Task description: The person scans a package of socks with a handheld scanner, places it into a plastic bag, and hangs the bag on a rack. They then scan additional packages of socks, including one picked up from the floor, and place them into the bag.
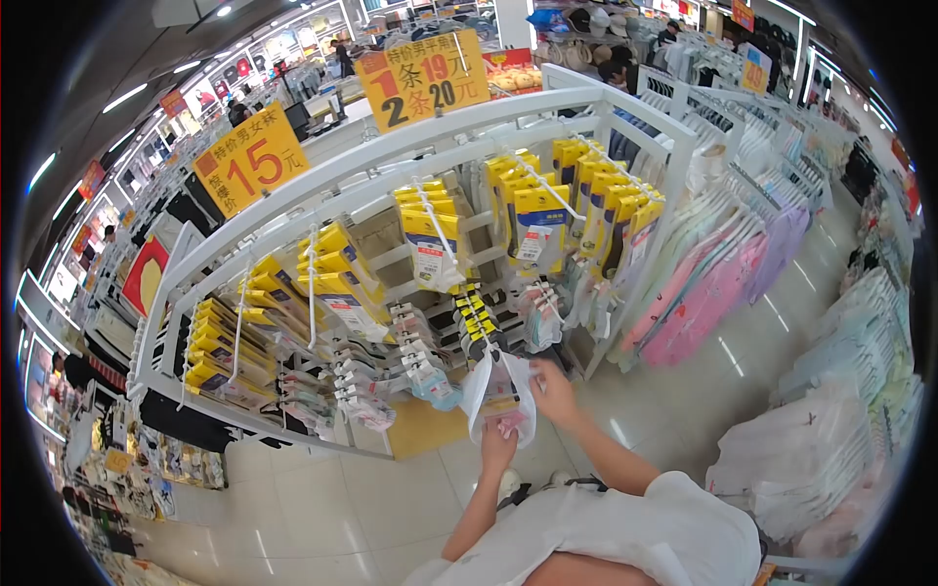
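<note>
A white plastic bag (472, 398) is in front of me, below a column of black-and-yellow hanging tags (476, 317). Its mouth faces me, and something yellowish-brown shows inside. My left hand (498, 445) is closed at the bag's lower rim. A pinkish patch shows by its fingertips, and I cannot make out what it is. On the bag's right side, my right hand (553, 392) has its fingers bent round the edge. Small packs of socks (428, 376) hang on hooks left of the bag, and more sock packs (539, 317) hang to its right.
A white metal rack (635, 107) surrounds the hooks. Yellow packs (430, 239) hang above the bag. Orange price signs (422, 80) stand on the top bar. Pink garments (699, 298) hang at right, and pale clothes (791, 469) hang nearer me. Below is a tiled floor (342, 508).
</note>
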Demonstrator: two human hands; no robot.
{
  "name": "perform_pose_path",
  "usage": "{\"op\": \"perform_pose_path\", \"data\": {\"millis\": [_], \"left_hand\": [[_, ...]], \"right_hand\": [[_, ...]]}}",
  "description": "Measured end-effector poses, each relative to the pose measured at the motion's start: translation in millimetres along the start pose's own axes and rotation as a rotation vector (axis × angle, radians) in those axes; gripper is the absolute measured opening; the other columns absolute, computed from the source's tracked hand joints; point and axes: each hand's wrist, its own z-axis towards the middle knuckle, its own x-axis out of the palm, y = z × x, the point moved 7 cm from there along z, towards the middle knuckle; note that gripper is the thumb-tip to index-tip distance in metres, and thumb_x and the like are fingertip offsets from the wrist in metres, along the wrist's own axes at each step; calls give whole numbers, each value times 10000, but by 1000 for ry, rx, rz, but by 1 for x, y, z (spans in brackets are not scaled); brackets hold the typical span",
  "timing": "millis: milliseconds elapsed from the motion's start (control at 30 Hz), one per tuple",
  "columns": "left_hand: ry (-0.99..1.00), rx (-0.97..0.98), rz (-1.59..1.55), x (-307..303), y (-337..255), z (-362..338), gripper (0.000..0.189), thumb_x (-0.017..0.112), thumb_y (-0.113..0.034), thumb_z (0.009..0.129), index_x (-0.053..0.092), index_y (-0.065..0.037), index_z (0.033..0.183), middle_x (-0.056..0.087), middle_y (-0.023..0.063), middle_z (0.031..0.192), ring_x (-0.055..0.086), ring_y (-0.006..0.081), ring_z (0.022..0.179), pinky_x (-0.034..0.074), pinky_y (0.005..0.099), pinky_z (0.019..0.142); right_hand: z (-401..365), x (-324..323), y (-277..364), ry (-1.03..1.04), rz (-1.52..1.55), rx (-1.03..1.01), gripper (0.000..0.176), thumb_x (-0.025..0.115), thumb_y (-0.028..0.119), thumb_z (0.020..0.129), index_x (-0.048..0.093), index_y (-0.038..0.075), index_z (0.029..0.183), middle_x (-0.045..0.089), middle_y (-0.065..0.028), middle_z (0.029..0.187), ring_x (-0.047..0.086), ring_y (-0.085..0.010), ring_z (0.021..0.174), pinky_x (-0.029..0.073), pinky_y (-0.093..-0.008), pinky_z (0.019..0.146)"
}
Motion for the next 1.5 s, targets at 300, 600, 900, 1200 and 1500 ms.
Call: {"op": "perform_pose_path", "data": {"millis": [300,600,900,1200,1500], "left_hand": [[377,-9,205,61,35,66,590,737,-340,695,545,46,1099,565,244,1120,536,406,1049,441,436,896],[350,-271,665,119,152,64,685,659,-448,710,537,74,1136,500,254,1211,470,411,1149,360,421,1012],[231,-914,-109,115,164,71,641,701,-407,695,492,13,1132,504,215,1113,503,309,1050,421,361,805],[73,-1244,-1352,209,271,78,325,646,-337,836,473,-62,850,485,75,734,482,191,628,434,281,553],[-245,-1279,-1569,195,240,98,265,608,-208,855,511,11,968,550,137,903,572,239,750,528,350,663]], "right_hand": [[-138,-36,-109,155,-131,332,251,580,97,818,581,19,1057,635,-157,974,642,-307,768,509,-377,699],[-171,-67,-110,122,-218,492,218,576,120,829,602,32,1026,654,-142,951,648,-289,761,511,-360,701],[-206,-84,-123,100,-257,648,210,567,140,845,621,23,1011,660,-147,943,655,-281,763,508,-360,696],[-241,-101,-123,88,-239,820,227,561,159,872,609,-11,1014,666,-151,878,667,-237,722,507,-324,654],[-278,-106,-127,149,-235,917,224,544,144,876,604,-7,1029,667,-155,904,679,-230,765,510,-301,671]]}}
